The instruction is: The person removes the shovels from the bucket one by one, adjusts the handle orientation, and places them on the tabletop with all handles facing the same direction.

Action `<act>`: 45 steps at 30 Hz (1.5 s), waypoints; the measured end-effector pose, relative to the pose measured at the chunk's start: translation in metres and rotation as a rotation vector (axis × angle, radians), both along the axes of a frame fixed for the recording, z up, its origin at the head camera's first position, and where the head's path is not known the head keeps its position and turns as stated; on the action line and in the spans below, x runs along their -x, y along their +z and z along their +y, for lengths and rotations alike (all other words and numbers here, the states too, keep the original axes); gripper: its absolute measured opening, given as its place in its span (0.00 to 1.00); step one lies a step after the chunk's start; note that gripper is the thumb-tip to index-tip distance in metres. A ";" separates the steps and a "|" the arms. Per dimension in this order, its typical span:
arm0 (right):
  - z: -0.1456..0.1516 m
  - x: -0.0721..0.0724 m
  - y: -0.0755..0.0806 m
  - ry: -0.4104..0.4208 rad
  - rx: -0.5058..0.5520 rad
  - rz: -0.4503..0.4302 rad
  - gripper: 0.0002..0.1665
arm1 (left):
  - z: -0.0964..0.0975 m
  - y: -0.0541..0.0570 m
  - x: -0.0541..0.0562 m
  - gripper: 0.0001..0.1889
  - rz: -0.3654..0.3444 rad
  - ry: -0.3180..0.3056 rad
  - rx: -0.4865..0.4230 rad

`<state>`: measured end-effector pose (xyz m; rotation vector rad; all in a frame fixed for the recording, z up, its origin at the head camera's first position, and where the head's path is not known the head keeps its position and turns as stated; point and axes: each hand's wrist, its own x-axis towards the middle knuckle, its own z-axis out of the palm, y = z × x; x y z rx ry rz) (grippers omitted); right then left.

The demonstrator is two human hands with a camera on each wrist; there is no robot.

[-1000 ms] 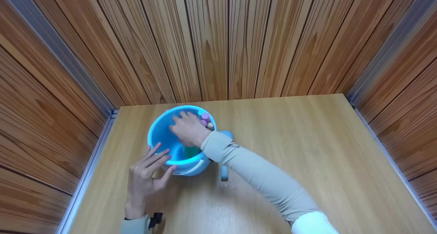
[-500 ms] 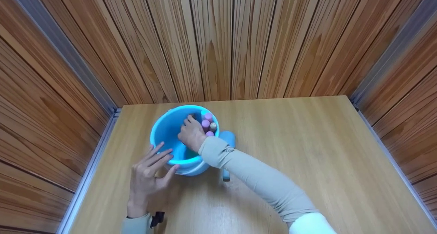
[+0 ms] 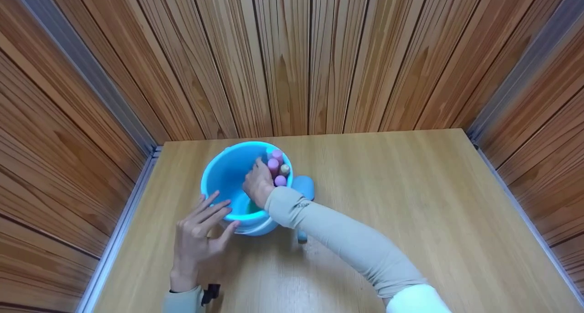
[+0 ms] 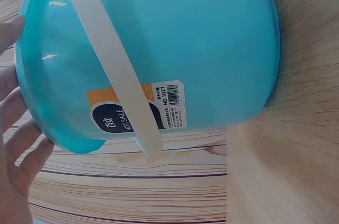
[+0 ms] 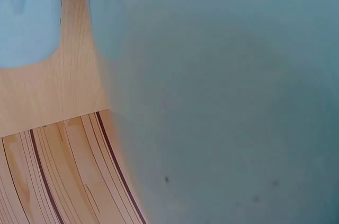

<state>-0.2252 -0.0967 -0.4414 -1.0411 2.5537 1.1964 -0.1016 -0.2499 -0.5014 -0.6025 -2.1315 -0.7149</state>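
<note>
Tabletop (image 3: 388,203) bears a bucket (image 3: 228,178); head view alone shows sticks (image 3: 273,165), perhaps markers.

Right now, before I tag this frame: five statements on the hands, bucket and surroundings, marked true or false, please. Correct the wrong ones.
1. The right hand is inside the blue bucket. True.
2. The left hand hangs well away from the blue bucket. False: the left hand touches it.
3. The white handle crosses the label. True.
4. The purple pieces are inside the blue bucket. True.
5. The blue tool is inside too. False: it lies on the table.
</note>
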 end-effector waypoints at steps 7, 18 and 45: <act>0.000 -0.001 0.000 -0.034 0.016 -0.026 0.38 | 0.001 0.001 -0.001 0.25 -0.005 -0.008 -0.008; -0.001 -0.001 0.002 0.050 0.062 0.014 0.24 | -0.001 0.003 -0.002 0.25 -0.023 0.010 -0.001; 0.024 -0.004 0.061 0.236 0.344 0.199 0.15 | 0.000 0.000 0.000 0.25 -0.002 0.008 0.004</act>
